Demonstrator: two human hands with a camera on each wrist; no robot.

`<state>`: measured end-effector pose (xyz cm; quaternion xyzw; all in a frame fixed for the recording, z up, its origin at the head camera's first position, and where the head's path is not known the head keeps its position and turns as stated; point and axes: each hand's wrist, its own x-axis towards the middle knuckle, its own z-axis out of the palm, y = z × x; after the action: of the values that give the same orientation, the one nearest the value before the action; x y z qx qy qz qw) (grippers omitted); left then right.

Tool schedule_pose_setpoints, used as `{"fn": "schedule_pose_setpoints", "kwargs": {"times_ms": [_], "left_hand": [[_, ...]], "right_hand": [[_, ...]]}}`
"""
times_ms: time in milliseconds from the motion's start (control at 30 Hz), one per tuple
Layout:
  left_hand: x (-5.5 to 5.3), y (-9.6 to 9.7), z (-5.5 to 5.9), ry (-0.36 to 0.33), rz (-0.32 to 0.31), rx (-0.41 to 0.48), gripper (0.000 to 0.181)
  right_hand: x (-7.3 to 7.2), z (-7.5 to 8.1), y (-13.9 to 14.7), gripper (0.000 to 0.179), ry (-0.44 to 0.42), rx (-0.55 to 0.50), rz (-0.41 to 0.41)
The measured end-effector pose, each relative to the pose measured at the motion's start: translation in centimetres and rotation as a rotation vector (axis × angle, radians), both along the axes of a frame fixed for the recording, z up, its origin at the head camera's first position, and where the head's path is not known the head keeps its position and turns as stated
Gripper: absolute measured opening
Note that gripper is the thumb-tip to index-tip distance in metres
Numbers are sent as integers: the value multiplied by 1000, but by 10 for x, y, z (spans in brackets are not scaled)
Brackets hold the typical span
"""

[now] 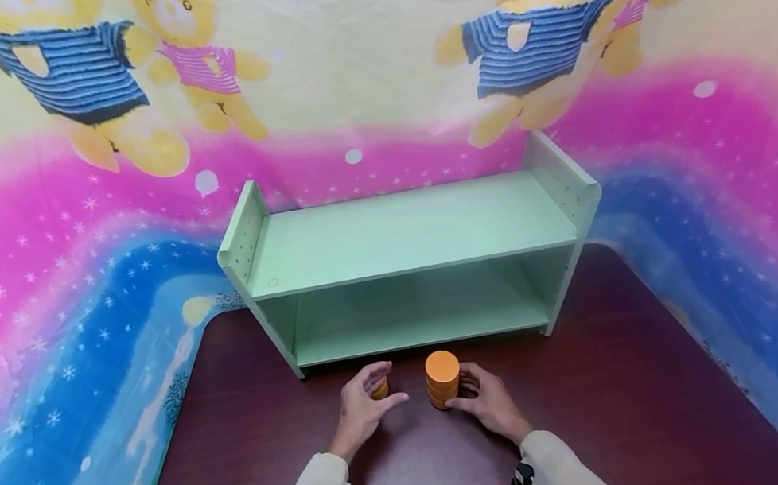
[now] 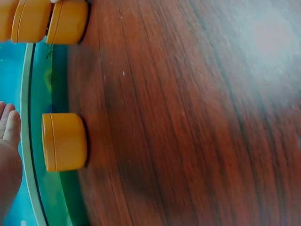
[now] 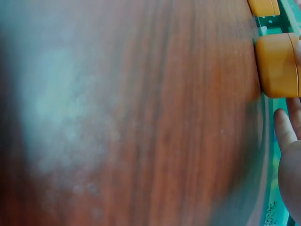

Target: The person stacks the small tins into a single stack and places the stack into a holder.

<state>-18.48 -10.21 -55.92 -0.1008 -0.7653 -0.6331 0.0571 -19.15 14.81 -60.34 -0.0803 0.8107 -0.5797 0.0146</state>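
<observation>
Single orange jar [image 2: 65, 142] is seen between spread, ungripping thumb and fingers of left hand [image 1: 363, 409]; rightward, upright orange stack [image 1: 442, 384] is gripped by right hand [image 1: 490, 402].

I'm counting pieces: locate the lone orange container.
In the head view, the lone container is on the table, partly hidden by the left grip, left of the orange stack.

Shelf [image 1: 402, 233] stands along far edge of table [image 1: 668, 411]; curtain [image 1: 358, 94] behind. Before the shelf's front edge, on the table: stack of jars [image 1: 443, 380], single jar [image 2: 66, 142] apart to its left. Left hand [image 1: 366, 407] lies left of single jar; right hand [image 1: 489, 401] at stack's right side.
</observation>
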Motion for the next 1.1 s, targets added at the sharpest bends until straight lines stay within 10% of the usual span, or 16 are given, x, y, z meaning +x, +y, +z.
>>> {"fn": "schedule_pose_setpoints", "kwargs": {"times_ms": [1100], "left_hand": [[-6,-33,-24,-7,153,-35,56]], "right_hand": [[0,1,1,58,-11,-4,20]]}}
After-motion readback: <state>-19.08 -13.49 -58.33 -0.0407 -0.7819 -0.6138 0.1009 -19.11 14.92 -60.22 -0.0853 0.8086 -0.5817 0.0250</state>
